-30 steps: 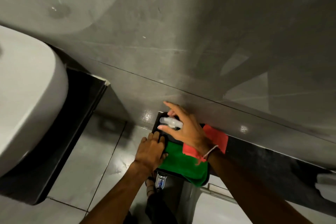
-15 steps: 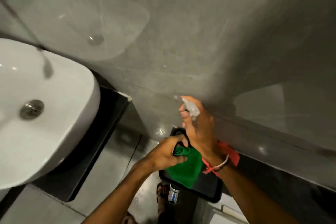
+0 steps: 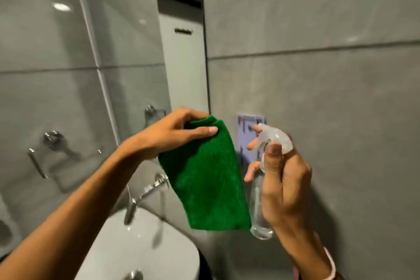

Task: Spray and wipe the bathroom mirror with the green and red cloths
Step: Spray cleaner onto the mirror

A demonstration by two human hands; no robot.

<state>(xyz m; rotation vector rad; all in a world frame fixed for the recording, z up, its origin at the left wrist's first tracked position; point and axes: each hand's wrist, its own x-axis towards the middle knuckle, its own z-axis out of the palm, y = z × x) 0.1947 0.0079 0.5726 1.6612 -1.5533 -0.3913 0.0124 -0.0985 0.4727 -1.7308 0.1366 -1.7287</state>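
**Both hands raised before the mirror, one cloth and one bottle**

The large wall mirror (image 3: 79, 75) fills the left side, its right edge running vertical beside the grey tiled wall (image 3: 318, 98). Below stands one white ceramic basin (image 3: 141, 250) with one chrome tap (image 3: 145, 191).

The left hand (image 3: 172, 134) reaches in from lower left, thumb and fingers pinching the top edge of one green microfibre cloth (image 3: 209, 184), which hangs down, its long axis nearly vertical.

The right hand (image 3: 284, 184) is wrapped around one clear plastic spray bottle (image 3: 259, 207), upright, nozzle pointing left toward the mirror. The red cloth is not in view.
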